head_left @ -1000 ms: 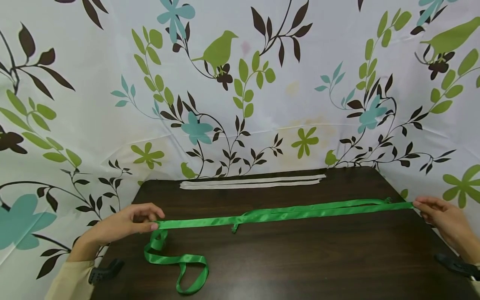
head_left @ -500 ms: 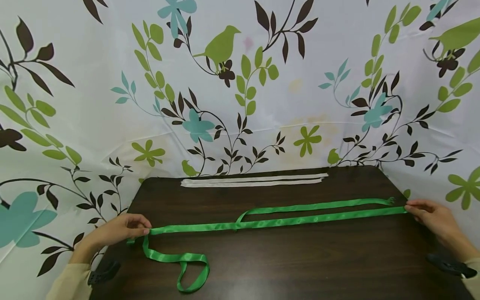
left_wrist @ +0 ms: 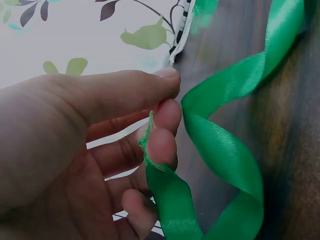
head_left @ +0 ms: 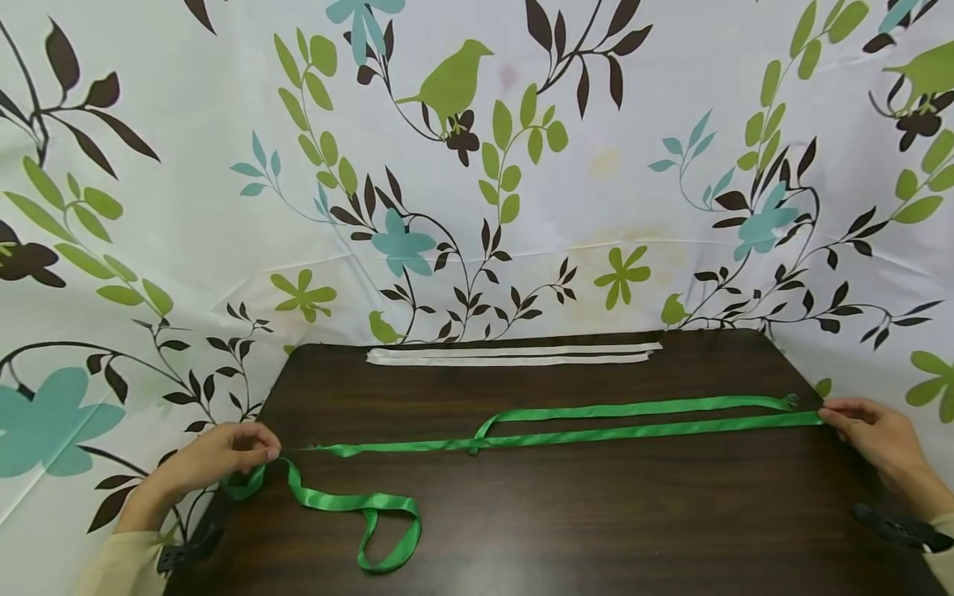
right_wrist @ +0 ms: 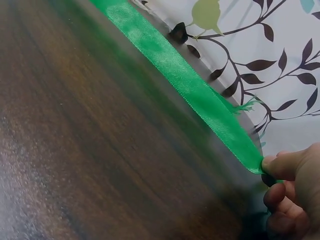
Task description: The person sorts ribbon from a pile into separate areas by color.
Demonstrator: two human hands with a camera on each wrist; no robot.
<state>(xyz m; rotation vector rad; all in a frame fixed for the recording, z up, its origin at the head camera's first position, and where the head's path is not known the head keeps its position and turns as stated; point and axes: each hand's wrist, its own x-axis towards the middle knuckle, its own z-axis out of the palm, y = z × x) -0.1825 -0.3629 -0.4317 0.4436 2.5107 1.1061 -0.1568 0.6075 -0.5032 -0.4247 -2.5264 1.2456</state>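
In the head view my left hand [head_left: 231, 451] pinches thumb and index finger together at the table's left side. A thin green strand runs from these fingertips to the frayed left end of a long green satin ribbon [head_left: 581, 434]. At the right, my right hand [head_left: 872, 426] pinches the ribbon's other end, as the right wrist view also shows. In the left wrist view, a frayed edge of green ribbon [left_wrist: 172, 200] lies against the left fingers. Looser ribbon [head_left: 391, 502] twists away from that hand into a loop on the table.
Another length of green ribbon [head_left: 641, 408] lies behind the stretched one, its right end frayed. Flat white strips [head_left: 514, 357] lie along the back of the dark wooden table [head_left: 596, 521]. A leaf-and-bird patterned cloth [head_left: 477, 182] hangs behind.
My left hand has moved left, and the stretched ribbon's left end has come away from it, with a thin strand between. The stretched and back lengths have spread apart.
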